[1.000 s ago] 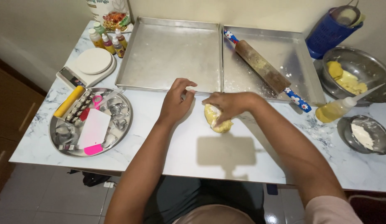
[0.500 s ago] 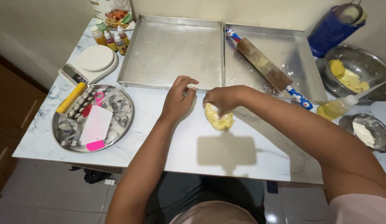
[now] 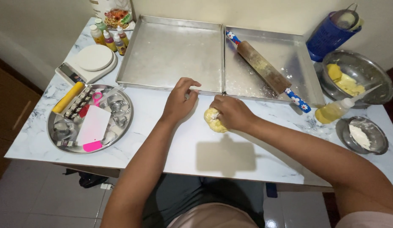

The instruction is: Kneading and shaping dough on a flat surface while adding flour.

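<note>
Right hand cupped over a lump of yellow dough on the marble table; left hand resting just beside it.

The right hand's fingers curl down over the dough, pressing it to the tabletop near the front edge of the two metal trays, so only the dough's left side shows. The left hand lies loosely curled, fingertips bent toward the tray rim, holding nothing that can be seen. A rolling pin with blue flowered handles lies slantwise in the right tray. At the left, a round steel plate carries cookie cutters and a white-and-pink scraper, with a white scale and small colour bottles behind. At the right stand a squeeze bottle, a bowl of more yellow dough and a small dish of flour.
</note>
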